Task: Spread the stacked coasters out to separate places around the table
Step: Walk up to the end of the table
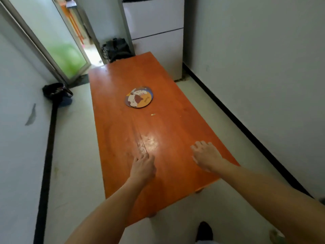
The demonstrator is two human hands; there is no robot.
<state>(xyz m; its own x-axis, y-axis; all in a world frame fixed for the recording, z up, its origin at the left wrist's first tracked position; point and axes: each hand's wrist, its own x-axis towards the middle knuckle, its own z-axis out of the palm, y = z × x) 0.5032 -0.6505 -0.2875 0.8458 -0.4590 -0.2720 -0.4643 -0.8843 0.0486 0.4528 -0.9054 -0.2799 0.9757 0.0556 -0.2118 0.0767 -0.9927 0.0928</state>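
A stack of round coasters (139, 97) lies near the middle of the orange wooden table (123, 134); the top one shows a cartoon cat on an orange ground, and blue edges of others peek out behind it. My left hand (143, 167) hovers over the near part of the table, fingers loosely together, holding nothing. My right hand (205, 155) is beside it to the right, fingers spread and empty. Both hands are well short of the stack.
A small pale scrap (153, 114) lies on the table just in front of the coasters. A white fridge (158, 32) stands past the table's far end, a black bag (117, 49) beside it. Another dark bag (57, 93) sits on the floor at left. Walls close in on both sides.
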